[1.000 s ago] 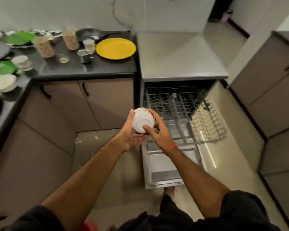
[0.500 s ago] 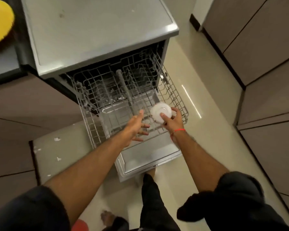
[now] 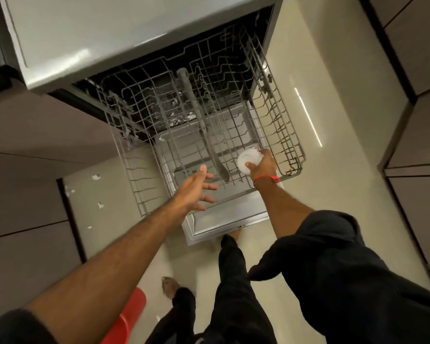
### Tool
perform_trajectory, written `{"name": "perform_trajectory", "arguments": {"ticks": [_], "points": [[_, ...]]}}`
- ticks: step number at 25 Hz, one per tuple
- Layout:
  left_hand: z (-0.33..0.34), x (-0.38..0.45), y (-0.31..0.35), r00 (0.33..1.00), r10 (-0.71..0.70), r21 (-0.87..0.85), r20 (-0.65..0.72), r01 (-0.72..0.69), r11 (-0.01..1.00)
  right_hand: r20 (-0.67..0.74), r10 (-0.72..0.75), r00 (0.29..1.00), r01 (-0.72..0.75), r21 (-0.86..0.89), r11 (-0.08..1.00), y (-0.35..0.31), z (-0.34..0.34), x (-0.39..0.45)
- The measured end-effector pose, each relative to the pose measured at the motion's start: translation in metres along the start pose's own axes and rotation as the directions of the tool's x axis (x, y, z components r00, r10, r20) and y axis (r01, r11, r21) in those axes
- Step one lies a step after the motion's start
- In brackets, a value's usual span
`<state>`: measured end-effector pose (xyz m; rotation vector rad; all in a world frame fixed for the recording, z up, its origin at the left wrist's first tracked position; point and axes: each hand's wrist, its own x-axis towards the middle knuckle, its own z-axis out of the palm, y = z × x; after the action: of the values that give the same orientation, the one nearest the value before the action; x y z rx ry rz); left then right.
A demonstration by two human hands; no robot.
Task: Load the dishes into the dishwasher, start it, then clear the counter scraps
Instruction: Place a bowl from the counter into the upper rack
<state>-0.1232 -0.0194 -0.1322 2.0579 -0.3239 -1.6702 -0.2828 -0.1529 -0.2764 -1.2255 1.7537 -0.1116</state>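
**Bowl going into the upper rack, near the right front corner**

My right hand [image 3: 265, 165] has its grip curled round a small white bowl [image 3: 246, 162], thumb on its base and fingers over the far side, with the base turned toward me. I hold it low over the pulled-out upper rack [image 3: 278, 115] of the dishwasher [image 3: 90, 33], near the rack's right front corner. Whether the bowl already touches the wires I cannot tell. My left hand [image 3: 196, 189] hangs over the rack's front middle with fingers spread and nothing in it.

What could go wrong, as I judge it: if I let go before the rim sits between the tines, the bowl may tip or roll against the wire side and chip. Set base-down, it would collect water instead of draining. It is also close to the long grey bar [image 3: 201, 120] that runs down the middle of the rack; a bowl leaning that way could foul it. The rack is far out, so a hard push down might rock it.

Below the rack the open door [image 3: 224, 219] lies flat. The floor [image 3: 333, 120] is pale, glossy tile, reflecting a strip of light, with a few white scraps [image 3: 96, 177] lying on it at the left. Brown cabinet fronts [image 3: 23, 194] stand on both sides, and something red [image 3: 127, 319] shows near my foot.
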Motion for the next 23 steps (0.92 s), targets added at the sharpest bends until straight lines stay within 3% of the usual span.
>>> {"name": "perform_trajectory", "arguments": {"ticks": [4,8,11,14,17,20,23], "points": [[-0.022,-0.005,-0.009,0.999,0.019,-0.043,-0.027,-0.02,0.999,0.101,-0.018,0.995,0.03,-0.115,0.993,0.007,-0.004,0.0],[-0.056,-0.025,-0.025,0.993,0.091,-0.061,-0.076,-0.096,0.994,0.069,-0.073,0.995,0.084,-0.173,0.981,-0.007,-0.013,-0.029],[-0.099,-0.055,-0.054,0.964,0.182,-0.14,-0.195,-0.211,0.967,0.092,-0.254,0.963,0.268,-0.205,0.941,-0.042,0.018,-0.089],[-0.157,-0.095,-0.105,0.9,0.253,-0.229,-0.355,-0.346,0.91,0.205,-0.49,0.847,0.524,-0.173,0.834,-0.079,0.095,-0.165],[-0.23,-0.137,-0.17,0.791,0.288,-0.233,-0.539,-0.469,0.852,0.416,-0.596,0.687,0.662,-0.02,0.749,-0.122,0.188,-0.264],[-0.319,-0.184,-0.251,0.663,0.242,-0.249,-0.708,-0.555,0.794,0.555,-0.644,0.527,0.693,0.159,0.703,-0.16,0.284,-0.382],[-0.402,-0.221,-0.314,0.532,0.167,-0.232,-0.83,-0.602,0.764,0.647,-0.638,0.418,0.667,0.258,0.699,-0.189,0.359,-0.483]]}}
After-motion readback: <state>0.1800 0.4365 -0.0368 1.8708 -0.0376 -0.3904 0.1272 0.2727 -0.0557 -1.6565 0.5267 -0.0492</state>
